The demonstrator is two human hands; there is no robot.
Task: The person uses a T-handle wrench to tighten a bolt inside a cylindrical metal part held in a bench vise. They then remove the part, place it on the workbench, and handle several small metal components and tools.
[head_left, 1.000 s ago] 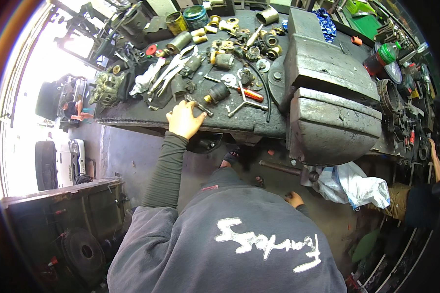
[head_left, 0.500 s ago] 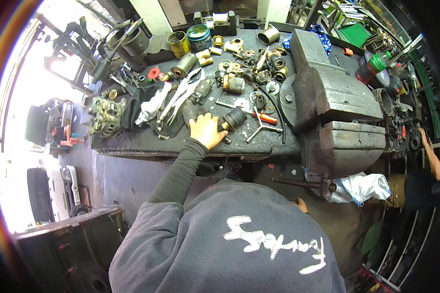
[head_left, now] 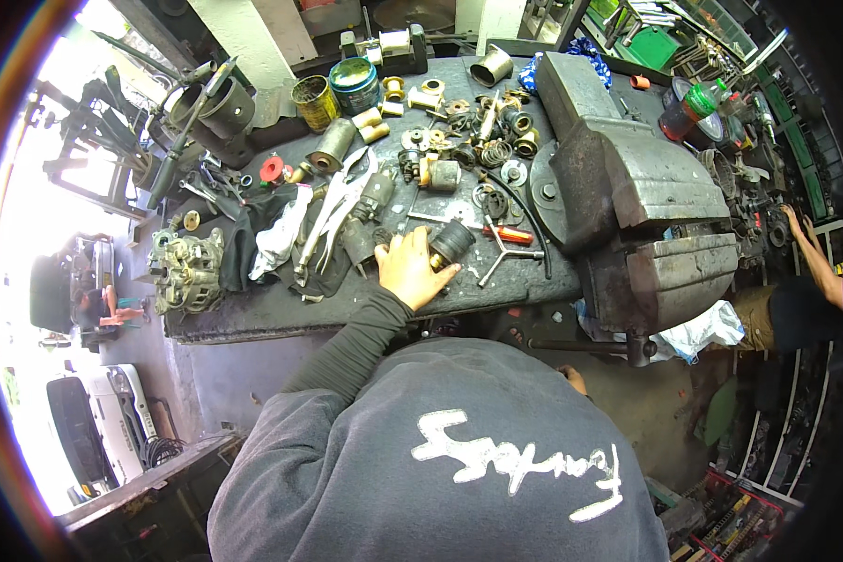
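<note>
Palm down over the front of the workbench [head_left: 253,318], my left hand [head_left: 417,269] has its thumb spread away from its fingers. Its fingertips reach dark metal parts, and I see nothing gripped in it. Close by the thumb side lies a dark cylindrical part [head_left: 454,240] with a brass-coloured end. Right of that are a three-way wrench [head_left: 508,255] and a red-handled screwdriver [head_left: 510,234]. Long pale pliers [head_left: 332,211] and a white cloth [head_left: 281,239] lie to the left. Only a sliver of my right hand [head_left: 573,379] shows beside my torso; its fingers are hidden.
A big bench vise [head_left: 665,187] stands at the right, its handle bar [head_left: 581,347] jutting leftward. Brass bushings, springs and washers crowd the bench's back, near two tins [head_left: 354,84]. A metal housing [head_left: 185,267] sits at the left end. Another person's arm [head_left: 815,248] reaches in at far right.
The whole view has shifted and tilted a little. My left hand has edged right, closer to the dark cylindrical part. The other person's hand has moved slightly.
</note>
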